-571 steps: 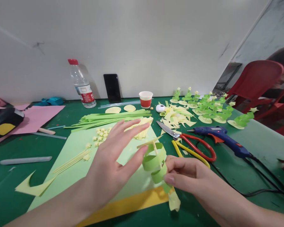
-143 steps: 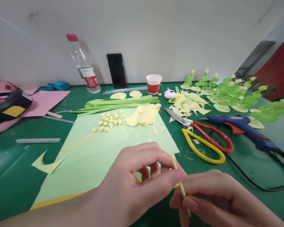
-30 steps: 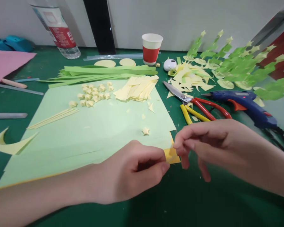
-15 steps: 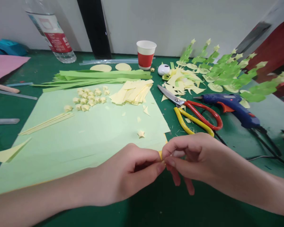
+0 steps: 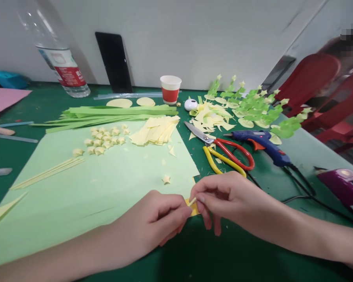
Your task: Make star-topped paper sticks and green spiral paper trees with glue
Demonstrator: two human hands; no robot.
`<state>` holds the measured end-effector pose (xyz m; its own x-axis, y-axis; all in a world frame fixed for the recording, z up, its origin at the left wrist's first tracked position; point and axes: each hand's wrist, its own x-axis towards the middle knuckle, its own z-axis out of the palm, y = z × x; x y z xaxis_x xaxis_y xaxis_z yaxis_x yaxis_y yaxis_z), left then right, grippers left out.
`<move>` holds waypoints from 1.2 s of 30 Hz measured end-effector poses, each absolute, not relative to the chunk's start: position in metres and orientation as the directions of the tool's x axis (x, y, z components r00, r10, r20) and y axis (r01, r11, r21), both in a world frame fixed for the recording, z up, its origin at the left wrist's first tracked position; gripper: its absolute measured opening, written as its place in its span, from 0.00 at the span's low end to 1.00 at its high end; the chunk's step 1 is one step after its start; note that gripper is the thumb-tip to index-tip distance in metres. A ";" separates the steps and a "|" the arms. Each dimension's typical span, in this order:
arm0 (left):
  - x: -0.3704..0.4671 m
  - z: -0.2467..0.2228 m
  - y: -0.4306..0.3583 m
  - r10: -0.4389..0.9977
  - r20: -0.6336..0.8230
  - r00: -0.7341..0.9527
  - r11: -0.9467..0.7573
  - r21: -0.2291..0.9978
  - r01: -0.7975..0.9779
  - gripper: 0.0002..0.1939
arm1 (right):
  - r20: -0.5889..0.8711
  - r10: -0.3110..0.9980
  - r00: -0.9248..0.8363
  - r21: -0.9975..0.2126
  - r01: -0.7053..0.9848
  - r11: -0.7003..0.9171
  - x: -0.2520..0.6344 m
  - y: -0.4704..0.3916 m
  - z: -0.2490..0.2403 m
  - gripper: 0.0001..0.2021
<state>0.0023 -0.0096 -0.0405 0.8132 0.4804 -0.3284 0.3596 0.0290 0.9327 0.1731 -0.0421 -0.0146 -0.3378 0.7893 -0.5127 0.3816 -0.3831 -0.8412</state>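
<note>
A small pale yellow paper strip (image 5: pixel 192 201) shows between my hands, most of it hidden by fingers. My left hand (image 5: pixel 161 217) pinches one end between thumb and forefinger. At the other end, the thumb and forefinger of my right hand (image 5: pixel 223 196) are closed on it, with the lower fingers hanging loosely. Just beyond lies a single folded paper star (image 5: pixel 166 179) on the light green sheet (image 5: pixel 120 192). Farther back on that sheet are a cluster of paper stars (image 5: pixel 106 138), a stack of cut yellow paper (image 5: pixel 157 131) and several thin strips (image 5: pixel 48 173).
Scissors (image 5: pixel 201 133) with red and yellow handles and a blue glue gun (image 5: pixel 253 138) lie right, the gun's cord trailing. Paper plants (image 5: pixel 253 103), scraps (image 5: pixel 213 114), a paper cup (image 5: pixel 170 94), a bottle (image 5: pixel 67 72) and a phone (image 5: pixel 114 62) stand behind. Another person is at far right.
The camera view has tilted up and turned slightly right. My hands have drawn a little apart, and the strip between them now shows. Both still pinch it.
</note>
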 end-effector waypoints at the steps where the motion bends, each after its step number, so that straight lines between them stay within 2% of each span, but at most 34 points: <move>1: 0.002 -0.041 -0.009 0.484 -0.321 0.814 0.022 0.935 0.355 0.19 | -0.501 0.796 -0.339 -0.849 0.371 -0.376 0.173 -0.043 -0.014 0.07; 3: 0.003 -0.042 -0.009 0.493 -0.321 0.809 0.015 0.932 0.362 0.19 | -0.449 0.828 -0.335 -0.865 0.396 -0.308 0.179 -0.044 -0.013 0.09; 4: 0.003 -0.043 -0.010 0.497 -0.333 0.801 0.018 0.927 0.374 0.19 | -0.400 0.869 -0.293 -0.847 0.481 -0.227 0.186 -0.043 -0.011 0.10; 5: 0.003 -0.043 -0.010 0.501 -0.346 0.793 0.029 0.923 0.384 0.18 | -0.332 0.917 -0.220 -0.783 0.606 -0.138 0.196 -0.042 -0.009 0.12; 6: 0.003 -0.043 -0.010 0.503 -0.358 0.787 0.046 0.920 0.390 0.18 | -0.216 0.967 -0.134 -0.653 0.756 -0.041 0.208 -0.040 -0.008 0.15; 7: 0.003 -0.042 -0.011 0.507 -0.366 0.780 0.066 0.919 0.389 0.18 | -0.080 0.996 0.040 -0.383 0.921 -0.067 0.222 -0.037 -0.006 0.17; 9: 0.002 -0.042 -0.012 0.529 -0.352 0.772 0.101 0.930 0.354 0.17 | 0.064 0.955 0.290 -0.172 0.946 -0.276 0.255 -0.030 -0.006 0.20; 11: 0.001 -0.043 -0.012 0.547 -0.327 0.771 0.120 0.942 0.314 0.16 | 0.089 0.896 0.435 -0.043 0.900 -0.433 0.288 -0.023 -0.009 0.17; 13: 0.000 -0.043 -0.011 0.550 -0.309 0.775 0.108 0.947 0.301 0.17 | -0.012 0.880 0.475 0.031 0.880 -0.475 0.314 -0.017 -0.017 0.13; 15: -0.001 -0.044 -0.011 0.530 -0.316 0.787 0.081 0.942 0.324 0.19 | -0.076 0.885 0.459 0.050 0.889 -0.456 0.331 -0.012 -0.027 0.12; 19: -0.002 -0.046 -0.010 0.513 -0.339 0.789 0.041 0.928 0.372 0.22 | -0.045 0.906 0.421 -0.008 0.907 -0.422 0.344 -0.008 -0.041 0.12; 24: -0.001 -0.045 -0.010 0.533 -0.301 0.791 0.010 0.937 0.350 0.18 | 0.088 0.878 0.471 -0.178 0.874 -0.452 0.347 -0.015 -0.047 0.13; 28: -0.001 -0.041 -0.009 0.504 -0.318 0.803 -0.052 0.917 0.395 0.18 | 0.125 0.826 0.550 -0.372 0.798 -0.475 0.341 -0.021 -0.045 0.13; 33: -0.001 -0.038 -0.008 0.474 -0.353 0.806 -0.103 0.887 0.449 0.18 | -0.003 0.825 0.565 -0.709 0.580 -0.400 0.322 -0.026 -0.038 0.11; 36: -0.001 -0.038 -0.009 0.475 -0.360 0.803 -0.039 0.903 0.428 0.18 | -0.029 0.835 0.550 -0.837 0.443 -0.321 0.313 -0.030 -0.031 0.09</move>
